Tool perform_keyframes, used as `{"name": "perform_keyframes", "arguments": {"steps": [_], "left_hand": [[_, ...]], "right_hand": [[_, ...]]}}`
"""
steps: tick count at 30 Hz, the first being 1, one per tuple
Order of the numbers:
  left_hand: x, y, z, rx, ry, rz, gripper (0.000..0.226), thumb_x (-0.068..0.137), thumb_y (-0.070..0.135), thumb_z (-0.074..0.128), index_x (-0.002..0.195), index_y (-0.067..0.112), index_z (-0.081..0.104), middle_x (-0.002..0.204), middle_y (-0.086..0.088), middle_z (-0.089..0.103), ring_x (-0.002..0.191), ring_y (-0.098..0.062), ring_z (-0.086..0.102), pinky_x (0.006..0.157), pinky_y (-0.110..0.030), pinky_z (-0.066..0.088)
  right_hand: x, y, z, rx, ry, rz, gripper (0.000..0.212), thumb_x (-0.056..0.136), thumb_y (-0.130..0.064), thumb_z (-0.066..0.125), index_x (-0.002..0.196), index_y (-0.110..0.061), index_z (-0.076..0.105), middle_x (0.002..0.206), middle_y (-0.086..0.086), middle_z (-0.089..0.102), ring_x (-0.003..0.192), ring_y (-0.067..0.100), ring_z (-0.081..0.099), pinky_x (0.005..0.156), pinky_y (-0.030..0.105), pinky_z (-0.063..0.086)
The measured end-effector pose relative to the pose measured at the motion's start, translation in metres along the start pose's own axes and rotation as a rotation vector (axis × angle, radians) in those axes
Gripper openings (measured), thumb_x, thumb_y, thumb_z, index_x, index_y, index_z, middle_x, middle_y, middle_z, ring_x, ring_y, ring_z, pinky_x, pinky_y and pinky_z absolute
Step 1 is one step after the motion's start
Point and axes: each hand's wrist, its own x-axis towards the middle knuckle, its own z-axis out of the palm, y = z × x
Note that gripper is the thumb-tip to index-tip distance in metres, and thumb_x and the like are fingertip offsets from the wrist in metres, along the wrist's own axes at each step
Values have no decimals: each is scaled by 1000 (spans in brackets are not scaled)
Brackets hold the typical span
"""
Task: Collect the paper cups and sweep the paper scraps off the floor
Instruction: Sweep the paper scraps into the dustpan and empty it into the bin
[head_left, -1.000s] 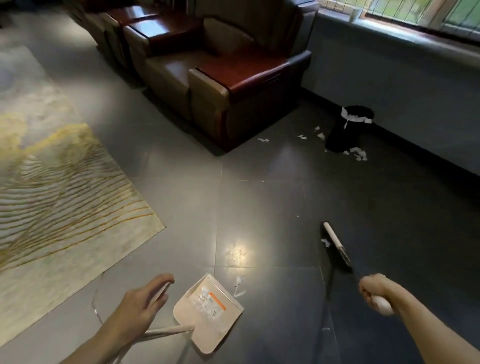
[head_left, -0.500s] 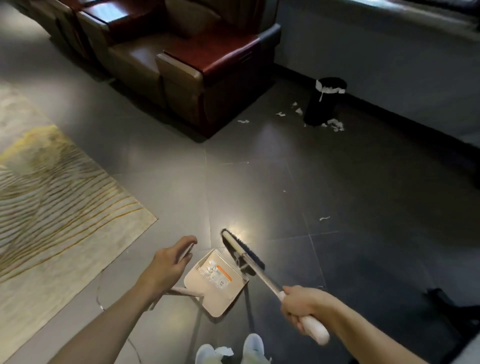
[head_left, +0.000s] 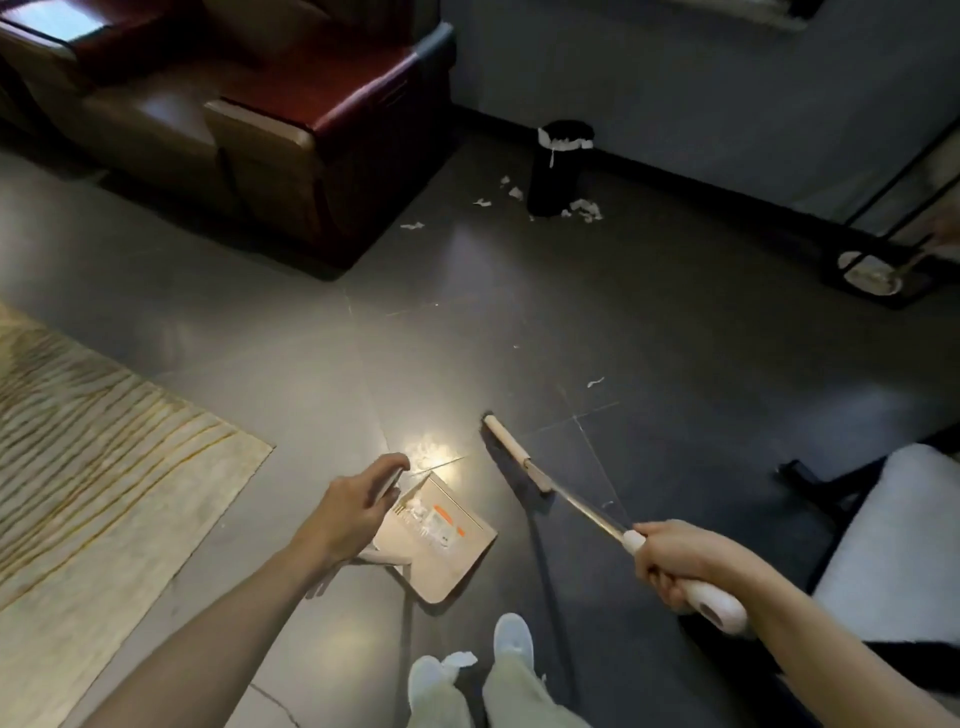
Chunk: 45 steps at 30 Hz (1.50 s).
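Left hand (head_left: 358, 501) grips the dustpan (head_left: 441, 551) handle, hiding its top

Torn white paper scraps (head_left: 584, 209) lie clustered at the base of the black bin (head_left: 558, 171) ahead of you. One stray scrap (head_left: 595, 383) lies beyond your broom (head_left: 514, 453), whose head sits just right of your labelled beige dustpan (head_left: 441, 540).
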Motion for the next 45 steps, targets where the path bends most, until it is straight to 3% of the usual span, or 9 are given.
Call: {"name": "perform_keyframes", "arguments": {"steps": [3,7,12,15,20,27,32,39,45], "left_hand": [[4,11,10,-6,-60,45,24,96,19,51,114,35,48,59,-4,52,44,-8,41,50,-23,41],[11,29,22,15,-94,125,31,95,16,51,104,44,40,51,4,38,43,-8,36,48,-17,32],[20,48,32,-1,-120,144,29,94,14,50,106,40,41,76,-3,62,63,-20,54,67,-34,47],[22,46,30,-11,-126,136,25,95,14,50,113,31,47,93,-7,68,82,-26,62,76,-38,50],[26,39,21,35,-71,173,22,95,15,52,113,28,48,78,-1,60,70,-25,57,66,-31,44],[36,38,8,68,-32,120,28,95,16,51,112,37,42,99,-7,68,90,-26,63,75,-35,51],[72,36,-10,-3,78,-27,29,96,20,51,106,46,43,91,11,61,70,5,55,63,-20,47],[143,43,-29,-18,195,-173,26,97,22,48,122,30,48,109,12,55,83,-16,56,73,-33,52],[207,40,-44,1,271,-286,28,97,24,49,124,29,51,104,-2,65,66,-17,56,68,-31,50]], "right_hand": [[13,14,-9,-67,111,10,50,82,3,42,130,-13,45,50,5,50,38,12,43,39,20,36],[23,36,-14,-202,153,47,17,77,-2,44,86,-2,58,42,4,53,35,15,49,43,19,38],[24,42,13,-138,47,85,17,74,-1,43,62,-7,53,45,5,51,41,16,48,47,23,38],[9,41,54,-123,-50,64,17,72,-3,43,80,-5,58,53,6,55,44,16,50,51,25,42],[-17,23,58,285,-227,116,54,84,4,39,135,-14,43,47,3,44,35,8,38,34,17,33],[-28,-17,-17,478,-234,60,32,87,9,42,112,-8,51,48,3,42,32,5,37,28,14,31],[24,-66,-64,303,6,-1,16,86,9,44,90,-5,53,53,6,46,35,7,40,31,16,34],[121,-151,-152,140,172,-80,24,84,6,38,64,-4,48,40,5,44,28,13,40,36,17,35],[181,-239,-183,264,90,-85,24,87,7,34,69,-2,47,46,5,44,27,10,40,31,15,33]]}}
